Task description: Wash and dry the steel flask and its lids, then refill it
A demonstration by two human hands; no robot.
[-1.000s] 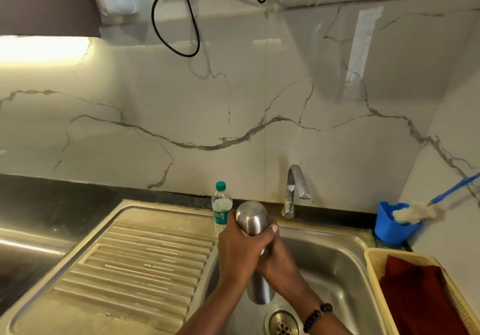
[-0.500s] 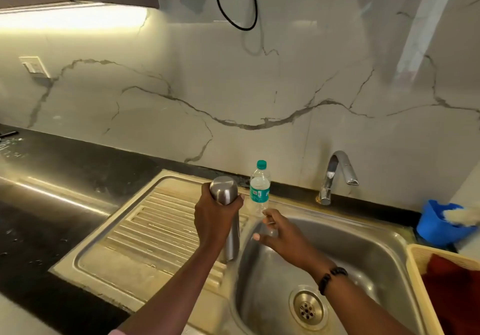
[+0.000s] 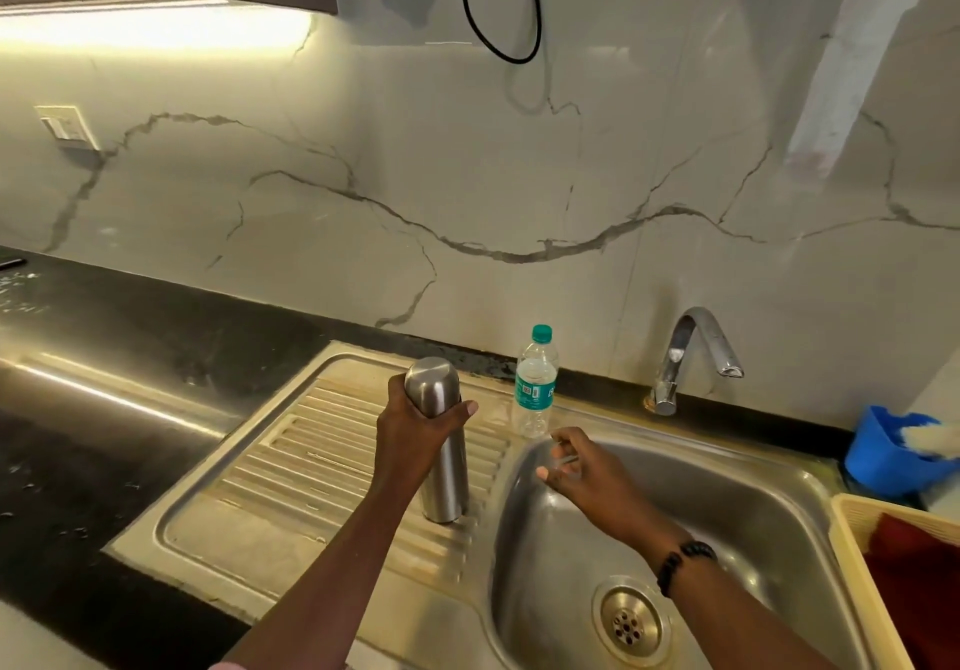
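1. Left hand (image 3: 415,435) grips the tall brushed-steel flask (image 3: 439,441), upright on the ribbed steel drainboard (image 3: 291,467).
2. Right hand (image 3: 582,472) hovers over the sink, pinching something small and unclear.
3. Risk: the ribs may tip the flask once released.

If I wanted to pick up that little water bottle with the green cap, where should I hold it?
Probably round its middle, at the label. The water bottle stands upright on the sink's back rim, close to the wall, so come from the front, across the basin. Its round, slim body should fit a wrapped hand; the cap is small and easier to slip off.
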